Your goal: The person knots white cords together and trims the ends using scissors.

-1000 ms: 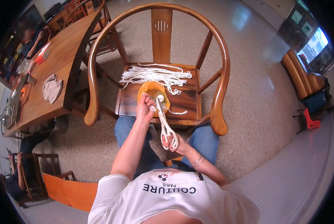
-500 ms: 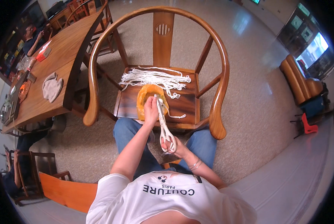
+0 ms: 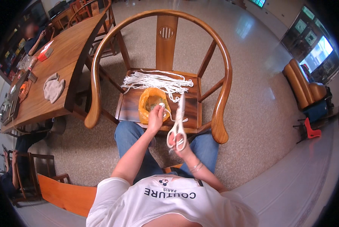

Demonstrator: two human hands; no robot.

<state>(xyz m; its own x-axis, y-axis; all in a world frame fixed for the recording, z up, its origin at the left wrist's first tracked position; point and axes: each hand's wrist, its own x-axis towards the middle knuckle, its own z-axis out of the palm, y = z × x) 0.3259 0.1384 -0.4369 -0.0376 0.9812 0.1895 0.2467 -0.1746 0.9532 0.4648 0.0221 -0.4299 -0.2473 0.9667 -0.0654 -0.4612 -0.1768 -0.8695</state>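
My left hand (image 3: 155,120) is closed in a pinch on a white cord (image 3: 170,114), over the near right side of an orange-yellow plastic bag (image 3: 143,109). A white bunched bit shows at the fingertips, and the cord's loose end trails right across the chair seat. Greenish bits lie inside the open bag, which stands on the seat (image 3: 128,108). To the right, my right hand (image 3: 183,150) grips white-handled scissors (image 3: 176,135) by the loops, blades pointing away from me and apart from the cord. Behind the bag lies a bundle of white cords (image 3: 150,81).
The wooden armchair's curved rail (image 3: 225,64) rings the seat. A wooden table (image 3: 59,56) at left carries a beige cloth (image 3: 53,88) and a red box (image 3: 45,53). Another person (image 3: 33,42) sits beyond it; another's arms show at lower left. A brown sofa (image 3: 304,83) stands far right.
The scissors have moved right, away from my left hand and the bag, with my right hand still on them. My left hand has shifted slightly right and nearer, uncovering the bag's inside.
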